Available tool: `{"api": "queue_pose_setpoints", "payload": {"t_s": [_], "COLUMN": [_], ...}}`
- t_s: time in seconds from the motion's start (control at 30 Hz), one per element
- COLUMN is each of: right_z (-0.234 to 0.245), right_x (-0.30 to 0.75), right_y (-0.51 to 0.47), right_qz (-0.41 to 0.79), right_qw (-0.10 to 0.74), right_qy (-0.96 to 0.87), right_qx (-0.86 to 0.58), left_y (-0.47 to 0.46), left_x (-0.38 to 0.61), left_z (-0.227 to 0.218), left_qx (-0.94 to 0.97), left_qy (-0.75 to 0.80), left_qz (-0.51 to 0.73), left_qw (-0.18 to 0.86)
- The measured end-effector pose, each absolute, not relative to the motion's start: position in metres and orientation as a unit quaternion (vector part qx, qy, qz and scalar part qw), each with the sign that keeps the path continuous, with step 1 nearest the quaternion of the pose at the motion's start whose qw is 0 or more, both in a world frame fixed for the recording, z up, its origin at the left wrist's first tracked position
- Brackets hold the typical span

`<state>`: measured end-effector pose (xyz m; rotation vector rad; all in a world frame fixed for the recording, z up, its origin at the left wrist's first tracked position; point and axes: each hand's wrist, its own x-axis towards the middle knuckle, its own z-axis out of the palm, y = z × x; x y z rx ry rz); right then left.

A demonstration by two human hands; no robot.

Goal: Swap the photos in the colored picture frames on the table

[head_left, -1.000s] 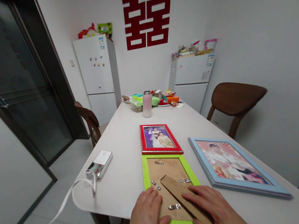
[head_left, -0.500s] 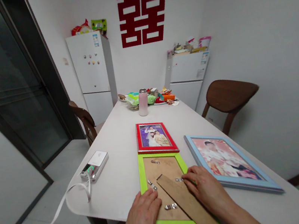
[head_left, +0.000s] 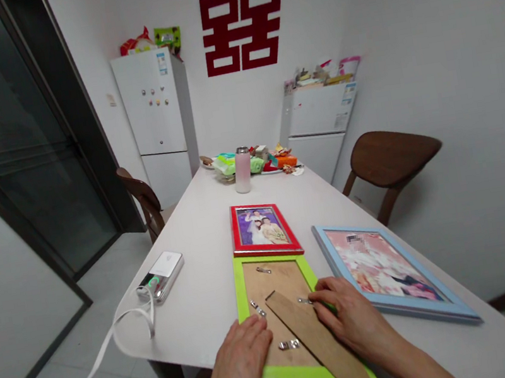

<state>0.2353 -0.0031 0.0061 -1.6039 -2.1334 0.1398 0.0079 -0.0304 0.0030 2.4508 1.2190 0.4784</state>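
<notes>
A lime-green photo frame (head_left: 241, 289) lies face down at the table's near edge, its brown backboard (head_left: 274, 326) showing. My left hand (head_left: 242, 360) lies on the frame's lower left side, fingers stretched flat and thumb along the bottom border. With bent fingers, my right hand (head_left: 349, 313) pinches the metal clip (head_left: 304, 300) on the backboard's right side. Other metal clips sit at the top (head_left: 263, 270), left (head_left: 258, 308) and bottom (head_left: 289, 345). A brown stand leg (head_left: 317, 338) slants across the board toward the lower right, partly under my right hand.
Touching the green frame's far edge is a red photo frame (head_left: 269, 251). A blue photo frame (head_left: 326, 260) lies to the right. On the left is a power bank (head_left: 164, 270) with a white strap-like cable (head_left: 93, 367). A pink bottle (head_left: 243, 171) and snack packets (head_left: 225, 164) stand farther back.
The view has shifted slightly. My hands keep nearly the same places on the green frame, with the right fingers still at the right-hand clip.
</notes>
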Motion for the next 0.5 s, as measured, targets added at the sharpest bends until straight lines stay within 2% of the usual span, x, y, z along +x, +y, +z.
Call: {"api": "queue_pose_setpoints", "payload": {"t_s": [0.1, 0.23, 0.5], "right_z": [0.013, 0.022, 0.024], "right_x": [0.224, 0.200, 0.192], "right_y": [-0.015, -0.031, -0.044], "right_qz": [0.047, 0.098, 0.110], "right_qw": [0.250, 0.220, 0.187], "right_qy": [-0.793, -0.837, -0.869], "right_qx": [-0.553, -0.491, -0.444], "left_y": [-0.031, -0.031, -0.030], "left_x": [0.008, 0.008, 0.008], "left_z": [0.002, 0.003, 0.003], "left_qx": [0.867, 0.868, 0.869], "left_qy": [0.430, 0.426, 0.421], "left_qz": [0.178, 0.184, 0.189], "left_qw": [0.177, 0.174, 0.177]}}
